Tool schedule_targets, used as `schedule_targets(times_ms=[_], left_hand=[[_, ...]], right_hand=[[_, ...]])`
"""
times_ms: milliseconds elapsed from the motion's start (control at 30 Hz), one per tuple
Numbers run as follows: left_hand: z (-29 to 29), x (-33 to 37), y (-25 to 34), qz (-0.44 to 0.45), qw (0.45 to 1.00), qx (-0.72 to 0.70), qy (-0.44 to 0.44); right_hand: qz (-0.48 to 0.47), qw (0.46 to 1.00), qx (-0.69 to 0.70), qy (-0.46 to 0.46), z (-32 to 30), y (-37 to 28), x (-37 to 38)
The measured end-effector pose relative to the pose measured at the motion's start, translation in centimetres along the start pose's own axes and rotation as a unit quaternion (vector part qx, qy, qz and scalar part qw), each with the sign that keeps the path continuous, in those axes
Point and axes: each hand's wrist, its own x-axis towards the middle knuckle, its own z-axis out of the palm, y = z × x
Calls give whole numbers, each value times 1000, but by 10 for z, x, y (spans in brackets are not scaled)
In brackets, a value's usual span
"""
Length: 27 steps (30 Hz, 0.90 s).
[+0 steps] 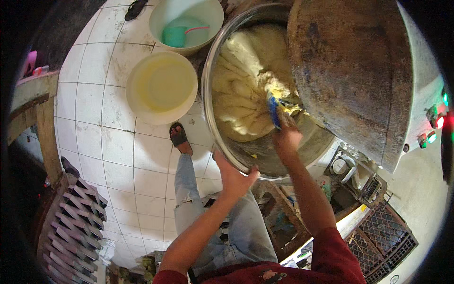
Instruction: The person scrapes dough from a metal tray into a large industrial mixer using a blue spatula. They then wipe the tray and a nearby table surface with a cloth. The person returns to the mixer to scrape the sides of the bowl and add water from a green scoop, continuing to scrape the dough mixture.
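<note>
A big round metal mixing bowl (209, 102) holds a mass of pale, folded dough (241, 90). My left hand (232, 176) grips the bowl's near rim, with the thumb stretched along it. Over the dough, my right hand (287, 137) is closed around a flat blue thing (273, 110), perhaps a scraper; motion blurs it. Soft yellow stuff (288, 106) lies and clings beside the blue thing. The bowl's right side is hidden under a large worn brown machine cover (350, 71).
Left of the bowl stand a basin of yellowish liquid (163, 83) and a pale basin (153, 21) with a green scoop (175, 36). Lit buttons (440, 122) glow on the machine's right. Black crates (383, 236) lie lower right; a slatted stack (73, 232) stands lower left.
</note>
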Motion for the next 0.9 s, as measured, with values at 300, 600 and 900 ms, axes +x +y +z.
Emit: schedule_targets(times_ms=[300,600,900], left_hand=[[-30,15,2,12,999,16,48],[-33,29,8,-3,1000,30,5],[-54,64,28,-2,996,-46,73]], right_hand=[[36,944,291,-150,-67,-50,-17],[378,826,408,-97,28,-29,-16],[255,853,441,-114,-28,17,2]])
